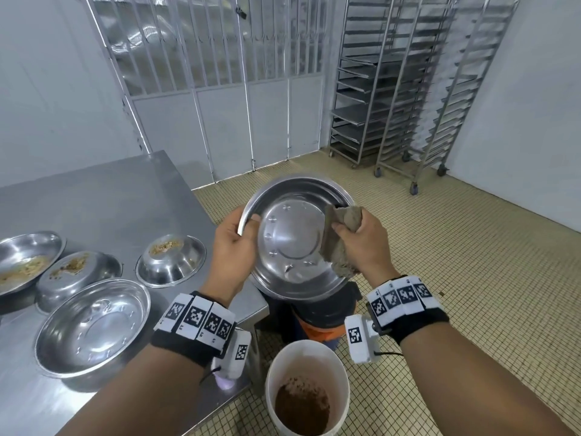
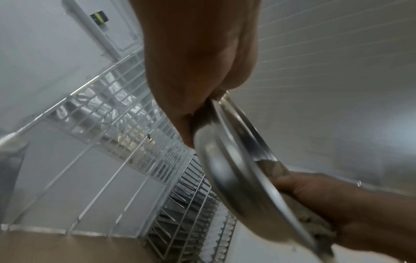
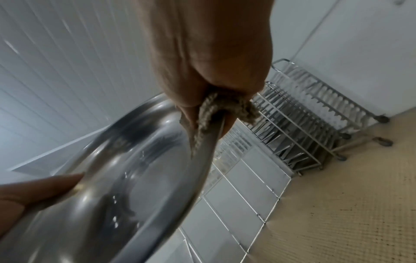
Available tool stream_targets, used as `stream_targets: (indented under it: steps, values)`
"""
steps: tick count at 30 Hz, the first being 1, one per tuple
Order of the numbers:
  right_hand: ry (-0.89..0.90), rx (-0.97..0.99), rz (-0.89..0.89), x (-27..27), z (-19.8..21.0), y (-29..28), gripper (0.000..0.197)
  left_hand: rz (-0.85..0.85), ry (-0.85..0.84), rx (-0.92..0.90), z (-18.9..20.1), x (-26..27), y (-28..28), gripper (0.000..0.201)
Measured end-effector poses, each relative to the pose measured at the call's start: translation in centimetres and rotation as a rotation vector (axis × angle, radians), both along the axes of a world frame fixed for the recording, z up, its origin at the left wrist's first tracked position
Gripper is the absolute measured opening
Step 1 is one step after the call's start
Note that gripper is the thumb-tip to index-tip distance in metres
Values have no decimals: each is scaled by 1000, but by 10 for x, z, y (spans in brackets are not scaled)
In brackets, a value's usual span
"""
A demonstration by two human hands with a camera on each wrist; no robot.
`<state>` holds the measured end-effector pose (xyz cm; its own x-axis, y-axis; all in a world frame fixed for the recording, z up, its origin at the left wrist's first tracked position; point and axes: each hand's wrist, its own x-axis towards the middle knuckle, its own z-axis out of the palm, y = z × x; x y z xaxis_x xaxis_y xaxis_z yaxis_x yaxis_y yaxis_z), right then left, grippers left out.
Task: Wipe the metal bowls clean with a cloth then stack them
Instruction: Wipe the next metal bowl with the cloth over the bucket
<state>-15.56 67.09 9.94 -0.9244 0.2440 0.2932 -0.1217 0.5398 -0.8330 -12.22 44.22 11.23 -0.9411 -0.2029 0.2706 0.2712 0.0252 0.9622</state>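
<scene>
**Bowl held off the table's right edge, cloth folded over its rim**

Nearest, a white bucket point(image 1: 306, 388) stands on the floor, brown contents inside. Above it the left hand point(image 1: 234, 243) grips the held bowl point(image 1: 295, 234) by its left rim, thumb inside, fingers hidden behind. The right hand point(image 1: 361, 243) pinches a brown cloth point(image 1: 338, 243) over the right rim; its fingertips are hidden by cloth and bowl. On the table point(image 1: 110, 196), near its right edge, sit a clean bowl point(image 1: 92, 328) and three soiled bowls point(image 1: 171, 259), the leftmost cut off by the frame. Tray racks point(image 1: 408, 89) stand beyond. Both wrist views are blurred.
</scene>
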Motion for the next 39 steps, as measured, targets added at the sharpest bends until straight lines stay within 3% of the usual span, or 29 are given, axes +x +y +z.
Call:
stream_targets:
  steps: [5,9,14,18,22,24,28,31,34,39]
  values:
    - [23,247,211,0,14,4,9,-160,-4,-340,7,-16,-16,23]
    - [58,357,195,0,17,0,12,-154,-41,-275,11,-20,-18,22]
    - [-86,691,132,0,13,4,30,-72,-70,-269,-1,-19,-22,22]
    - [70,715,137,2,15,-3,27,-39,-70,-337,-11,-15,-24,21]
    - [339,676,217,9,7,-15,25,-67,-111,-450,-17,-10,-25,22]
    - [272,642,365,12,5,-22,24,-74,-138,-487,-20,-7,-27,21]
    - [-70,666,632,17,-4,-35,35,-104,-196,-391,-19,0,-25,19]
    - [-68,720,571,17,-21,-38,35,-130,-226,-369,-19,0,-23,17]
    - [31,868,521,17,-38,-37,17,-124,-240,-354,-21,0,-23,18]
    - [33,904,492,23,-60,-36,61,-29,-242,-290,-18,-1,-26,18]
